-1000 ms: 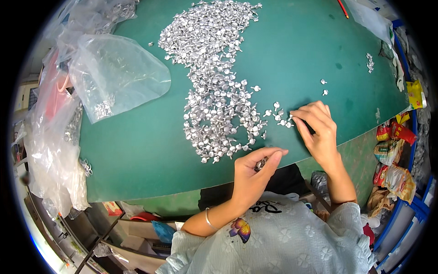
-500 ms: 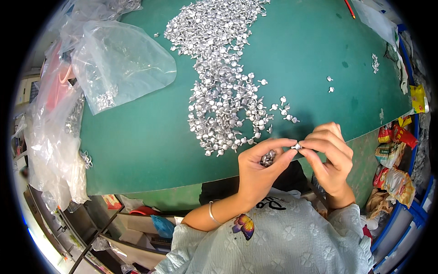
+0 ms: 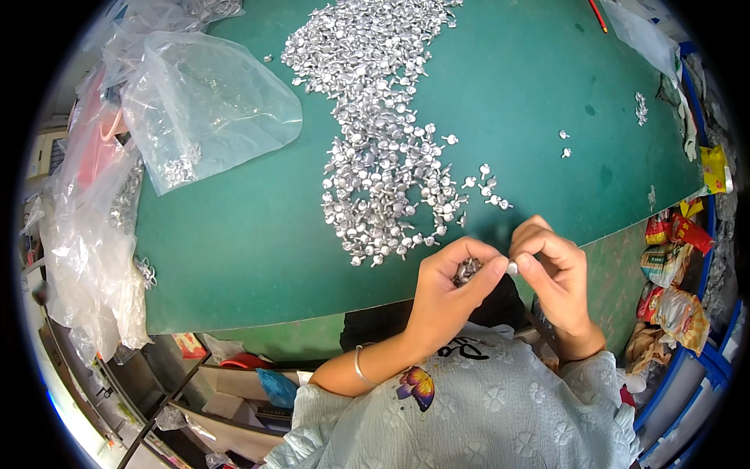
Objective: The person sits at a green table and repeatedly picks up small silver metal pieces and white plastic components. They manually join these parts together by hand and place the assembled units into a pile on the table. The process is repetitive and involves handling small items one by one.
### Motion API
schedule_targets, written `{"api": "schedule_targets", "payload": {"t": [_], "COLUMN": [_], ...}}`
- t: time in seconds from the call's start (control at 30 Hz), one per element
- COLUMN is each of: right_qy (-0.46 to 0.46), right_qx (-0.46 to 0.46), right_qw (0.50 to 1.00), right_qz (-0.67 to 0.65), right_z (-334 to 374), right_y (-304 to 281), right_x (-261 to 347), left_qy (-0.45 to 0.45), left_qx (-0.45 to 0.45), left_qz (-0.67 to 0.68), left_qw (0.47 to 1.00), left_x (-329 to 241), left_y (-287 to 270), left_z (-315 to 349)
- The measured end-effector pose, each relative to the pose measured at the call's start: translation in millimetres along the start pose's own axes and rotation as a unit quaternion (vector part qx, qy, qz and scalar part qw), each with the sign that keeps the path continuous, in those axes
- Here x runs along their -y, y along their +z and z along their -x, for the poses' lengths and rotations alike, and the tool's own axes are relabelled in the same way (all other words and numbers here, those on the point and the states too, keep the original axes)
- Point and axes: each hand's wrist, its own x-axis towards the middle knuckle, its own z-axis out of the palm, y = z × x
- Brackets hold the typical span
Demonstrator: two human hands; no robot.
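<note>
Near the table's front edge, my left hand (image 3: 449,289) is closed around several small silver metal pieces (image 3: 467,271), which show in the hollow between thumb and fingers. Between the tips of both hands is one more silver piece (image 3: 512,268) with a rounded, shiny face. My right hand (image 3: 553,273) pinches at it from the right with thumb and curled fingers. Just beyond my hands lies a large pile of like pieces (image 3: 383,156), each a small round head with a thin stem. A few loose ones (image 3: 491,191) lie to the right of it.
The green table (image 3: 242,258) curves around in front of me. Clear plastic bags (image 3: 219,102) lie on its left side, some holding metal parts. A red pencil (image 3: 598,16) is at the far right. Colourful packets (image 3: 680,313) stand beyond the right edge.
My right hand has drawn slightly down and left, with its fingers more curled. The piece at the fingertips has turned and now shows a broad, shiny face.
</note>
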Motion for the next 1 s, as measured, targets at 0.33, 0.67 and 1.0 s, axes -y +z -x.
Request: {"api": "schedule_targets", "payload": {"t": [0.33,0.67,1.0], "right_qy": [-0.152,-0.131,-0.194], "right_qx": [-0.091,-0.046,-0.026], "right_qw": [0.878,0.975,0.966], "right_qz": [0.444,0.174,0.168], "right_z": [-25,-14,-9], "right_y": [1,1,-1], "right_x": [-30,-9,-2], "left_qy": [-0.07,-0.101,-0.065], "left_qx": [-0.006,-0.008,0.001], "left_qz": [0.159,0.121,0.051], "left_qw": [0.985,0.987,0.997], "left_x": [-5,0,-9], "left_y": [3,-6,-3], "left_z": [-5,-9,-5]}}
